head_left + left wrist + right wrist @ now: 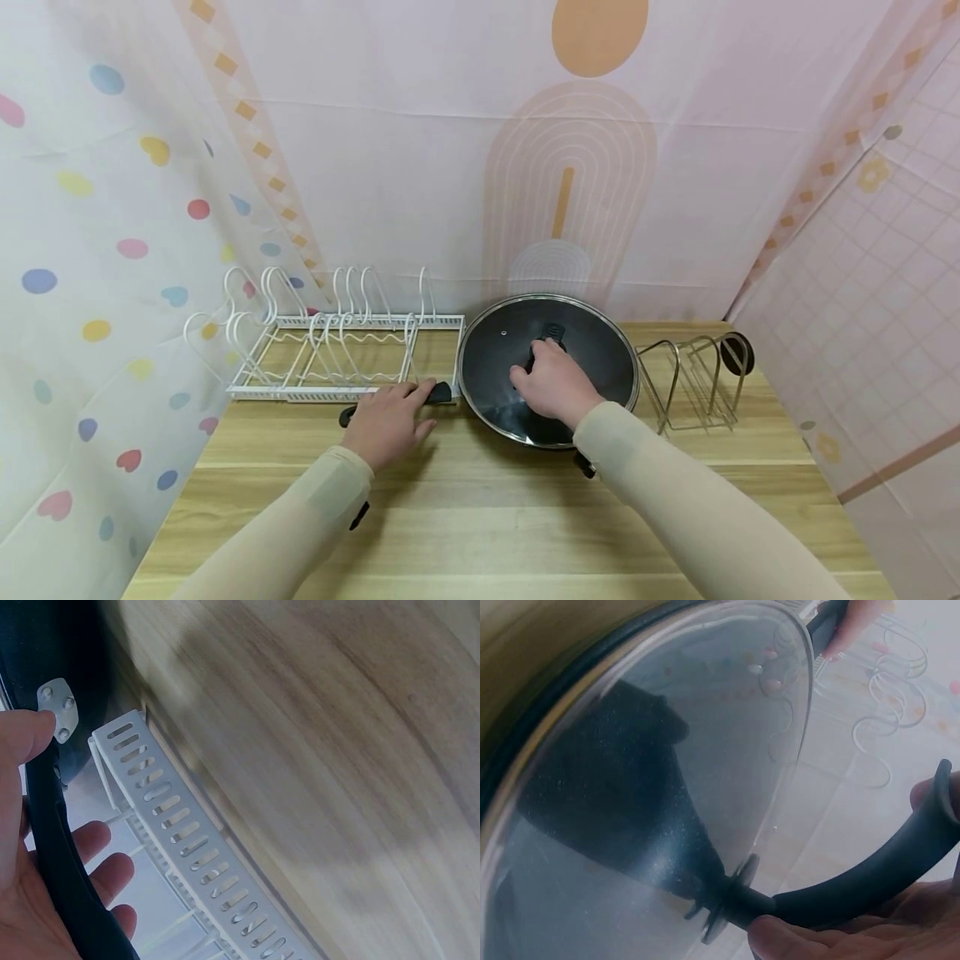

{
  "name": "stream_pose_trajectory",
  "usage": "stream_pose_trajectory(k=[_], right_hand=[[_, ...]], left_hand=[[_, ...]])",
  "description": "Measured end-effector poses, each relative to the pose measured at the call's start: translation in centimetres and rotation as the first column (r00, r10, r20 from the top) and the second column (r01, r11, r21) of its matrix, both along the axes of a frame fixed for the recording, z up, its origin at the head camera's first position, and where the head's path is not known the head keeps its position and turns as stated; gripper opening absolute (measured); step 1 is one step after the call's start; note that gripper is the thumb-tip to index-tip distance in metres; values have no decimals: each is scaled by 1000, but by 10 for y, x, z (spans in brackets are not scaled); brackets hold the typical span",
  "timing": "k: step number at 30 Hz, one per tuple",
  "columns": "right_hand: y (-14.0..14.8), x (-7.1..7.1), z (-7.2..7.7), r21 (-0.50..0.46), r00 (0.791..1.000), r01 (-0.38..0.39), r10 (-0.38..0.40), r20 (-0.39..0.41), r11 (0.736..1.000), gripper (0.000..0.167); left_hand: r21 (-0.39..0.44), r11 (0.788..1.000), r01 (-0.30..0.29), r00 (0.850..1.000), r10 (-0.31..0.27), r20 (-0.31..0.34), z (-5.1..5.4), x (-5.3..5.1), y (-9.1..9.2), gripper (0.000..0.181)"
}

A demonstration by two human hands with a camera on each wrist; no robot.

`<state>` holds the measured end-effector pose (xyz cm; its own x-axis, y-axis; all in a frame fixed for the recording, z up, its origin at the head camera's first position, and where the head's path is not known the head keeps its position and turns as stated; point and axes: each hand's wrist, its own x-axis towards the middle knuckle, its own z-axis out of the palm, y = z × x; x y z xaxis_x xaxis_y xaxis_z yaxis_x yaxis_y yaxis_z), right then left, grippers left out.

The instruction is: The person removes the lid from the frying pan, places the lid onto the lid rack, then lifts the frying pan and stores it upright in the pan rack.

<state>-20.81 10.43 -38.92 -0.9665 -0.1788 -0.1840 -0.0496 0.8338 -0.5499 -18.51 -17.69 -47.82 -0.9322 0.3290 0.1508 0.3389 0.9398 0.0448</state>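
Note:
A black pan (79,645) with a long handle (438,393) stands towards the back of the wooden table. Its clear glass lid (487,358) has a metal rim and a curved black handle (870,889). My left hand (386,421) grips the pan's handle, the thumb near the riveted plate (66,712) and the fingers curled beneath. With my right hand (557,382) I hold the lid's handle from above. The lid lies over the pan, though whether it touches the rim all round I cannot tell. Part of the pan's short second handle (585,465) shows below my right sleeve.
Left of the pan stands a white rack (341,393) with several upright wire loops, close behind the pan's handle. To the right is a metal wire rack (708,421) with a dark round disc (737,353) at its end. A patterned cloth (420,183) hangs behind the wooden table (510,533).

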Motion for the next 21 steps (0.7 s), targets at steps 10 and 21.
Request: stream_pose_trajectory(k=[10,21], right_hand=[[3,-3,-10,-119,996,86,-89,-18,989,68],[3,-4,-12,-175,989,132,-141,-40,976,65]], left_hand=[[-9,1000,-2,1000,2,-3,-1,0,0,65],[-22,1000,1,1000,-1,1,0,0,0,66]])
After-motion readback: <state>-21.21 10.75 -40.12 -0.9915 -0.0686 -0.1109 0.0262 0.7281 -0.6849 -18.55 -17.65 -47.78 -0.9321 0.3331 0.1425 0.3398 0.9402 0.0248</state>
